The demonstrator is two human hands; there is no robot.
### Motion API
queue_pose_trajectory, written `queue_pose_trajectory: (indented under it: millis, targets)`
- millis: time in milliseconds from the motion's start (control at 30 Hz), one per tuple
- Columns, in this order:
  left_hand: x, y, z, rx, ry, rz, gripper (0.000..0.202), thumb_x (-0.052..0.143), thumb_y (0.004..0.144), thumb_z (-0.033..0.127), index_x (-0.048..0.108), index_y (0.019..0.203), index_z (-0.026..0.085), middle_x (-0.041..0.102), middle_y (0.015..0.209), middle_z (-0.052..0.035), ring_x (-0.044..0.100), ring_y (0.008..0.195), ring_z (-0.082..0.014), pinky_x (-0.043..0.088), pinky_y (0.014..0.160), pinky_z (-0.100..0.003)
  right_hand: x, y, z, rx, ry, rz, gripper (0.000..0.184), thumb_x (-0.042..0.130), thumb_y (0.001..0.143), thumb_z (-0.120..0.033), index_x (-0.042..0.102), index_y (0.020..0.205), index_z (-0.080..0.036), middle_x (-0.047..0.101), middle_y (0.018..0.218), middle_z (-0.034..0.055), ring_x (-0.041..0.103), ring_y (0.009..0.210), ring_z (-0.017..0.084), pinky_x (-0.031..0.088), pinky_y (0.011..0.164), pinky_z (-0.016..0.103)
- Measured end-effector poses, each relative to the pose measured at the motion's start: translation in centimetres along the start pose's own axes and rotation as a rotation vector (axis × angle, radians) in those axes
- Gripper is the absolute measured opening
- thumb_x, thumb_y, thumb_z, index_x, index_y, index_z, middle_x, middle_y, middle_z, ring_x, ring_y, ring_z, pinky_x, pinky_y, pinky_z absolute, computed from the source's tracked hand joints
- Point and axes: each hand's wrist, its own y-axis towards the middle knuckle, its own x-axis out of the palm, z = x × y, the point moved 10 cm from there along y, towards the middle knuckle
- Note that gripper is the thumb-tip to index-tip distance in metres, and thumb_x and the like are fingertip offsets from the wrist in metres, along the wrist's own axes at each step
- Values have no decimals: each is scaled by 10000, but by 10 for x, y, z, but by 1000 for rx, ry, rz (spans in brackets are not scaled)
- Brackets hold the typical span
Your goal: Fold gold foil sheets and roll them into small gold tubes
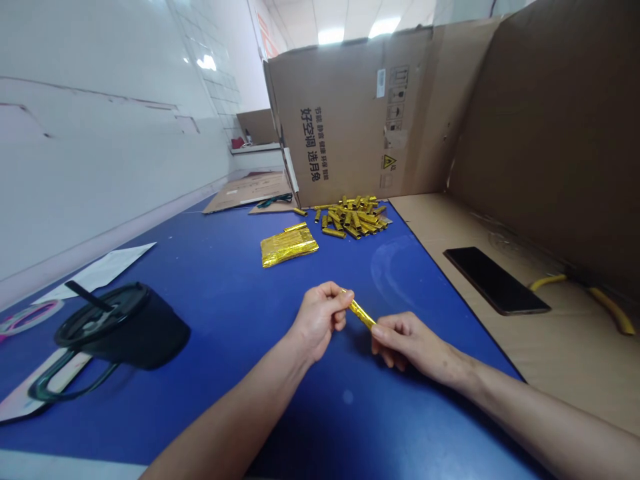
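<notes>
Both my hands hold one thin gold foil roll (361, 312) just above the blue table (225, 293). My left hand (323, 319) pinches its far end with closed fingers. My right hand (407, 341) pinches its near end, fingers curled. Farther back lies a flat stack of gold foil sheets (289, 245). Behind that sits a heap of several finished gold rolls (354, 218) against the cardboard.
A black lidded mug with a straw (123, 327) stands at the left. A black phone (495, 280) lies on cardboard at the right, beside a yellow cable (607, 307). A tall cardboard box wall (370, 113) stands at the back. White paper (100, 270) lies at the far left.
</notes>
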Motion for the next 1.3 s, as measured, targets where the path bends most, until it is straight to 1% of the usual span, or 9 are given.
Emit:
queue_pose_trajectory:
  millis: [233,367,433,500,600,733,933,1133,1300]
  targets:
    - [12,-3,-16,-35,77,-51,280,695,594,327,483,600,145,426,413,63,356,353,-38,284,355,-162,-2,1,0,27,-69,51,407,371,820,-499,513,642,-162,413,436,-56,317,362,64,241,363,195]
    - [10,-2,-11,-9,230,-60,281,600,687,390,496,637,134,477,476,35,406,374,-44,302,360,-158,-18,-5,-20,-132,-482,230,383,355,847,-434,457,574,-185,378,488,-44,317,438,85,255,438,223]
    - [9,-1,-10,-27,293,-73,231,569,704,355,505,690,134,502,504,27,410,361,-48,296,346,-161,-19,-10,-32,-234,-724,294,368,358,856,-390,435,555,-191,390,511,-34,329,464,94,257,483,241]
    - [8,0,-7,-17,333,-74,149,543,692,273,505,738,136,506,510,30,418,358,-56,302,345,-166,-18,-12,-37,-268,-847,304,336,365,856,-375,452,586,-195,426,534,-27,343,473,98,255,500,250]
    - [7,0,6,90,418,-63,112,508,646,167,503,753,134,489,517,40,454,402,-68,340,385,-173,-18,-10,-35,-215,-797,278,329,367,852,-417,466,626,-200,449,548,-27,366,487,101,262,490,239]
    - [15,-3,15,186,452,-99,144,523,652,168,507,789,126,511,591,27,496,474,-73,390,459,-186,-21,-8,-29,-155,-556,266,373,338,863,-413,439,580,-192,400,514,-42,359,476,92,275,460,222]
    - [20,-6,5,116,437,-154,192,581,689,288,534,754,113,531,539,7,495,474,-84,388,472,-197,-25,-11,-35,-240,-528,329,336,376,858,-361,521,616,-179,408,522,-39,360,494,94,299,485,225]
    - [25,-9,8,154,401,-176,214,636,657,309,563,720,118,545,546,3,511,497,-88,412,509,-203,-22,-12,-38,-249,-529,304,298,383,859,-368,587,741,-185,513,582,-23,440,529,106,329,520,222]
    - [26,-9,1,121,436,-176,214,603,692,332,546,704,126,526,537,15,477,439,-71,366,430,-179,-21,-15,-43,-314,-551,323,330,365,869,-350,574,679,-180,477,547,-24,406,503,100,319,517,226]
